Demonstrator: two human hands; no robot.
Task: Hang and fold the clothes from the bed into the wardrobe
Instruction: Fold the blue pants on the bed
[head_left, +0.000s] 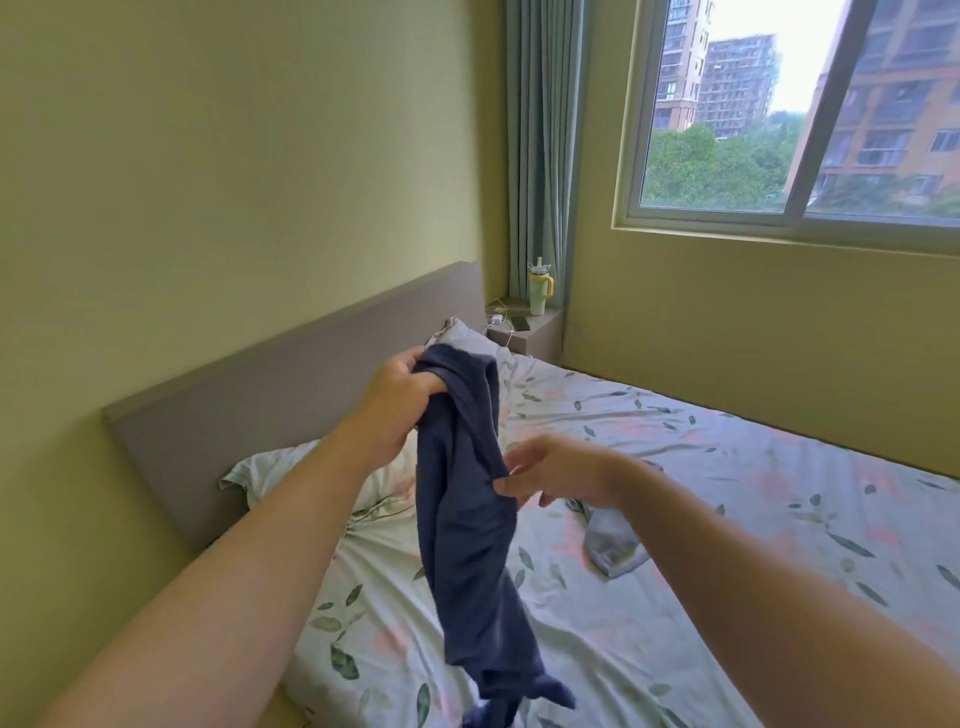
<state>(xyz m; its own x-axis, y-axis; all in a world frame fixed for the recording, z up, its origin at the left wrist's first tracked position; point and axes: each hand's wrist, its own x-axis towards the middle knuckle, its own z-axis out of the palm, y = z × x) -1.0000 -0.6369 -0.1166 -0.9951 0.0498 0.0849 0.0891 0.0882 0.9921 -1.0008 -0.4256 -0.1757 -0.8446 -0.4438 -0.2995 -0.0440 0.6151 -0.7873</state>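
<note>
The grip of the left hand (400, 400) is clenched on the top of a dark blue garment (467, 519), which hangs above the bed (727, 519). The right hand (556, 475) touches its edge; whether this grip grasps it, I cannot tell.

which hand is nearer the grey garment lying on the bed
Right. The right hand hovers just beside the grey garment, pinching the navy garment; the left hand grips that garment's top, farther toward the headboard.
</note>
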